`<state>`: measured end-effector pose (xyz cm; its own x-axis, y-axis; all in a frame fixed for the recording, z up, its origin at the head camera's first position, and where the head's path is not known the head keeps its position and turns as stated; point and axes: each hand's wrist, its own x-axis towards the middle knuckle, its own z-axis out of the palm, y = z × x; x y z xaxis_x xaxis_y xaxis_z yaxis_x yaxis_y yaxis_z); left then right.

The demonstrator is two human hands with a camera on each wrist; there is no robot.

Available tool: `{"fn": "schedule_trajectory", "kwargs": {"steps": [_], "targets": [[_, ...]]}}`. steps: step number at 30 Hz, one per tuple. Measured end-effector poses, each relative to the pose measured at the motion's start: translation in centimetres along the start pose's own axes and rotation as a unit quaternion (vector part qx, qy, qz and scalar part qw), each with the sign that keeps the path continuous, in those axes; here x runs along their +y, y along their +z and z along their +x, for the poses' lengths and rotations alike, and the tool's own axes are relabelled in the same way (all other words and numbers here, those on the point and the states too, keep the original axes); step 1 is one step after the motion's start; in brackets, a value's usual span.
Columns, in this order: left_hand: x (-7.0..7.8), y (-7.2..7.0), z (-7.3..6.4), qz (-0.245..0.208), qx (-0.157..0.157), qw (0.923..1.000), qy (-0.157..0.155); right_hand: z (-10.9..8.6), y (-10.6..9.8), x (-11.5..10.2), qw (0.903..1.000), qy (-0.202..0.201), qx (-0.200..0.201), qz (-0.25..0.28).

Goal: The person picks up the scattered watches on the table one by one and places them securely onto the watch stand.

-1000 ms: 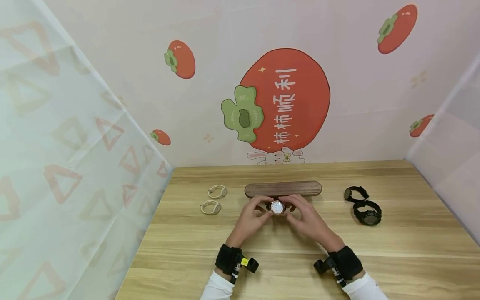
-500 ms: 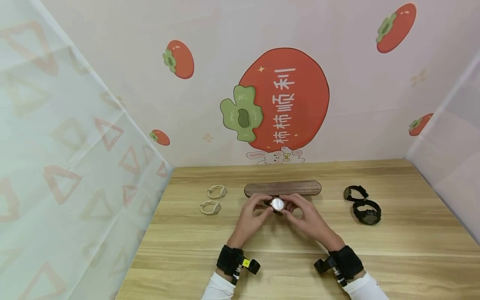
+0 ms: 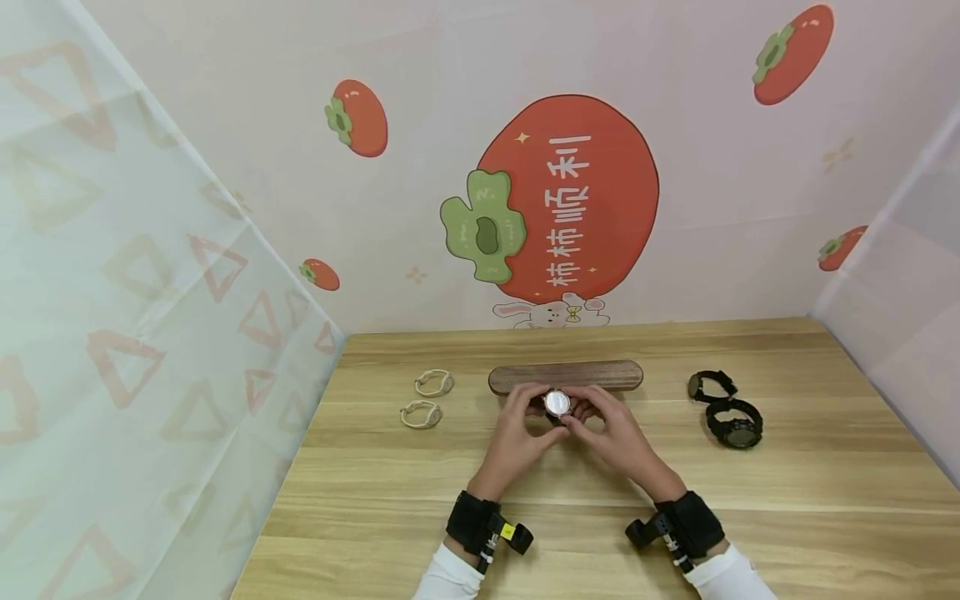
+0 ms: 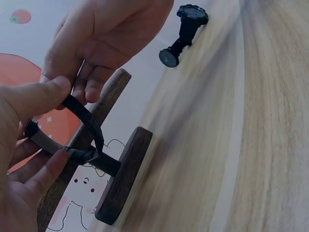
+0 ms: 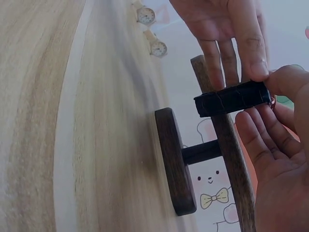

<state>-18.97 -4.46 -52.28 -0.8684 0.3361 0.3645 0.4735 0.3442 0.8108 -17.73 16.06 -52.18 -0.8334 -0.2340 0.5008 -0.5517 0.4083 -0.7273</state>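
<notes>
Both hands hold a wristwatch [image 3: 557,403] with a round, pale, shiny face and a dark strap. On its left side the left hand [image 3: 517,435] pinches it, and the right hand [image 3: 609,432] grips its right side; the thumbs nearly meet below the face. From the left wrist the strap [image 4: 89,121] shows as a closed loop, left thumb above it and fingers beneath. In the right wrist view the watch's black strap [image 5: 231,99] appears side-on. Just behind the hands stands a dark wooden display stand [image 3: 566,377], its crossbar raised on a post [image 5: 200,152] over a flat base [image 5: 175,162].
Two light-strapped watches, a rear one [image 3: 433,383] and a front one [image 3: 422,415], lie left on the wooden table [image 3: 360,517]. To the right are a black watch [image 3: 711,387] and a larger black watch [image 3: 735,425]. A printed backdrop [image 3: 412,208] rises behind the table.
The watch has shifted slightly up and right in the head view, and its face now catches a glare. The left hand has moved right, its thumb closer to the right thumb.
</notes>
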Motion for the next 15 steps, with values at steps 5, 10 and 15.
{"fn": "schedule_trajectory", "kwargs": {"steps": [5,10,15], "targets": [[0.1,-0.1,0.1,-0.001,0.002,1.0,0.001,0.0,0.0,0.0,0.9998,0.014,-0.008,0.015],[0.2,-0.6,0.0,0.024,-0.001,0.9997,0.002,0.0,-0.1,0.2,0.9996,-0.004,-0.017,0.022],[0.0,-1.0,-0.2,0.038,-0.003,0.9993,0.003,0.0,-0.2,0.5,0.9996,-0.023,-0.017,0.007]]}}
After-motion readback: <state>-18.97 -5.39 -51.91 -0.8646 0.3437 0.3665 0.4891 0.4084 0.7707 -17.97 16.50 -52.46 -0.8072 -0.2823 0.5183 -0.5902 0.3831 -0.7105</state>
